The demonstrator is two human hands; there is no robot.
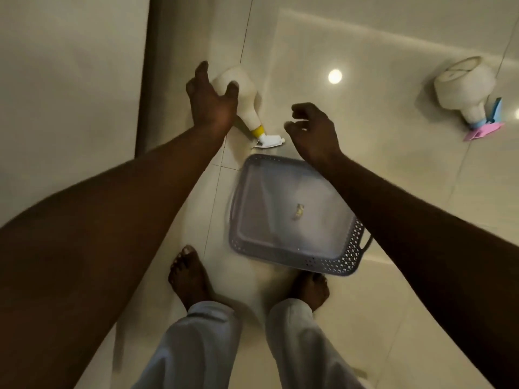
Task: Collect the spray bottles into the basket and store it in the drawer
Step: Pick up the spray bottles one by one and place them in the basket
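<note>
A white spray bottle with a yellow collar [247,105] lies on the tiled floor, its nozzle toward me. My left hand [210,99] hovers over its body with fingers spread; whether it touches is unclear. My right hand [311,130] is open, fingers curled, just right of the nozzle and above the far rim of the grey perforated basket [331,262]. The basket sits on the floor before my feet and holds only a small scrap. A second white spray bottle with a pink and blue head [466,91] lies far right.
A pale wall or cabinet panel [70,80] with a dark vertical edge runs along the left. My bare feet [188,276] stand just behind the basket. Glossy floor tiles [393,192] reflect a ceiling light.
</note>
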